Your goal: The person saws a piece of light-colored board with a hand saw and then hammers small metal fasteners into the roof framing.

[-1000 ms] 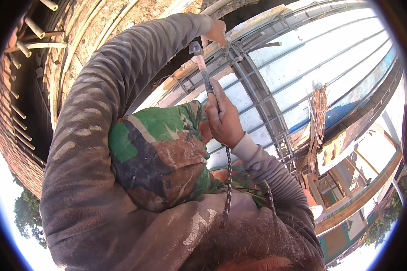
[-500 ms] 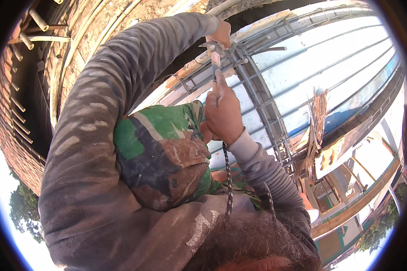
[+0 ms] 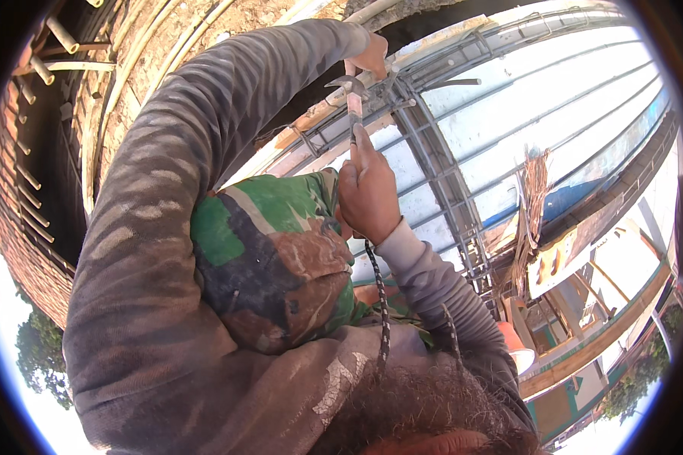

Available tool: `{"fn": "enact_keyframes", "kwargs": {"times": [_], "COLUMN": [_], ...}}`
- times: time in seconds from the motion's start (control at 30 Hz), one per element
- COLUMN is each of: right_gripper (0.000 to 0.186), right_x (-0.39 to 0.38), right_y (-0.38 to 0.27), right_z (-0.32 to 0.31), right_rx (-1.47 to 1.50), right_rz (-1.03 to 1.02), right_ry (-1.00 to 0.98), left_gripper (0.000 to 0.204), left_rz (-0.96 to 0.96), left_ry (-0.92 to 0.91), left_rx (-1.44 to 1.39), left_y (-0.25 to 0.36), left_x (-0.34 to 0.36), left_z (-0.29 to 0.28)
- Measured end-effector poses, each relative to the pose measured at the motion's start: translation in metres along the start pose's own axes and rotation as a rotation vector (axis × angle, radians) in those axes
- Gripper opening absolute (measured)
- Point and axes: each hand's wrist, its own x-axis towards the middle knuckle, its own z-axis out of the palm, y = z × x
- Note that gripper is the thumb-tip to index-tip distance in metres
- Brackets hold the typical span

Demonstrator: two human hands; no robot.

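My right hand (image 3: 370, 193) is closed round the handle of a claw hammer (image 3: 354, 106), its forefinger stretched along the shaft. The hammer's head is up beside my left hand (image 3: 369, 58), at the far end of my outstretched left arm. The left hand's fingers point down and look pressed together at the edge of a timber board (image 3: 425, 57), near a corner of the steel bar frame (image 3: 425, 144). What they hold, if anything, is too small to make out. My knee, in camouflage cloth (image 3: 281, 258), is bent between my arms.
White sheets (image 3: 539, 98) lie under several long bars to the right. A bundle of dry fibres (image 3: 535, 197) stands beyond my right forearm. Bamboo poles (image 3: 148, 45) and a brick wall (image 3: 23, 227) are on the left. An orange-and-white round thing (image 3: 516, 347) is beside my right elbow.
My right hand and the hammer have shifted a little to the left, and the hammer's head has swung away from the timber edge. The left hand has barely moved.
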Motion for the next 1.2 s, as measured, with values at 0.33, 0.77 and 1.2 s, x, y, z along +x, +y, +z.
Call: {"fn": "enact_keyframes", "kwargs": {"times": [0.33, 0.77, 1.2], "right_gripper": [0.063, 0.043, 0.048], "right_x": [-0.007, -0.015, -0.012], "right_y": [0.004, 0.026, 0.036], "right_z": [0.001, -0.005, 0.013], "right_rx": [0.097, 0.184, 0.14], "right_rz": [-0.026, 0.059, 0.071], "right_ry": [-0.047, -0.06, 0.029], "left_gripper": [0.046, 0.042, 0.037], "left_rz": [0.062, 0.08, 0.027], "left_ry": [0.06, 0.086, 0.012], "left_rx": [-0.058, -0.017, -0.027], "left_y": [-0.005, -0.009, 0.001], "left_x": [0.002, 0.007, -0.002], "left_z": [0.003, 0.005, 0.001]}}
